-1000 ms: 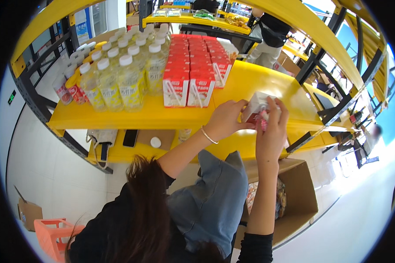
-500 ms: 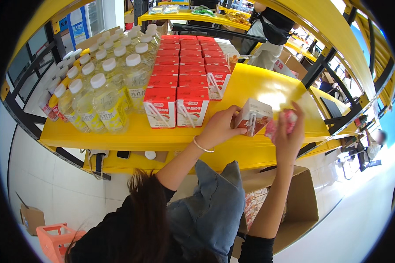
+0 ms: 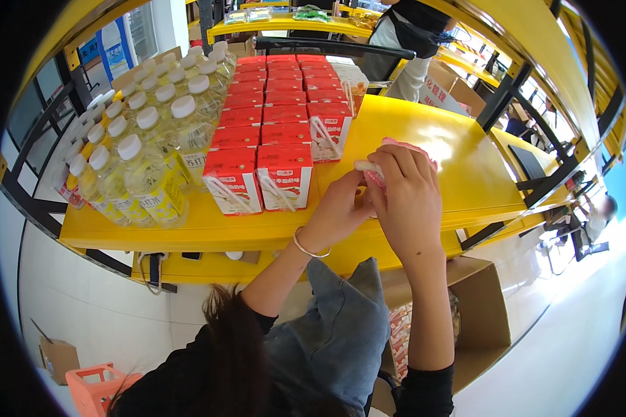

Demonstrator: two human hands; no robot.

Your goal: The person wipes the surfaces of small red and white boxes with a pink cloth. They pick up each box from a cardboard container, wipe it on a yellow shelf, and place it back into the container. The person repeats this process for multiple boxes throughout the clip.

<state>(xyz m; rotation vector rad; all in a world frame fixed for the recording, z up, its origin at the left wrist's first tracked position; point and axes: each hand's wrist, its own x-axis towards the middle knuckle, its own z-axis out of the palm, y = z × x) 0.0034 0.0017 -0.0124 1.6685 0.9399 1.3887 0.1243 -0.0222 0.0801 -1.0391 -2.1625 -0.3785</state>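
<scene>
Above the yellow shelf's front edge, my hands are close together. My left hand [image 3: 337, 212] is closed with bent fingers around a small drink carton, which the hands now hide almost wholly. My right hand [image 3: 409, 198] presses a pink cloth [image 3: 412, 144] over the carton from above and the right. A whitish rolled bit [image 3: 367, 167] sticks out between the hands; I cannot tell whether it belongs to the cloth. Left of my hands stand rows of red-and-white drink cartons [image 3: 285, 156] with straws on their fronts.
Clear bottles [image 3: 129, 149] with white caps and yellow labels crowd the left of the yellow shelf [image 3: 466, 163]. Below right is an open cardboard box [image 3: 481, 306] with packed cartons inside. Black posts [image 3: 504, 97] frame the shelf. A person [image 3: 403, 48] stands beyond it.
My right hand has moved left with the pink cloth onto the carton in my left hand. The carton, plainly visible before, is now covered. The view has shifted slightly.
</scene>
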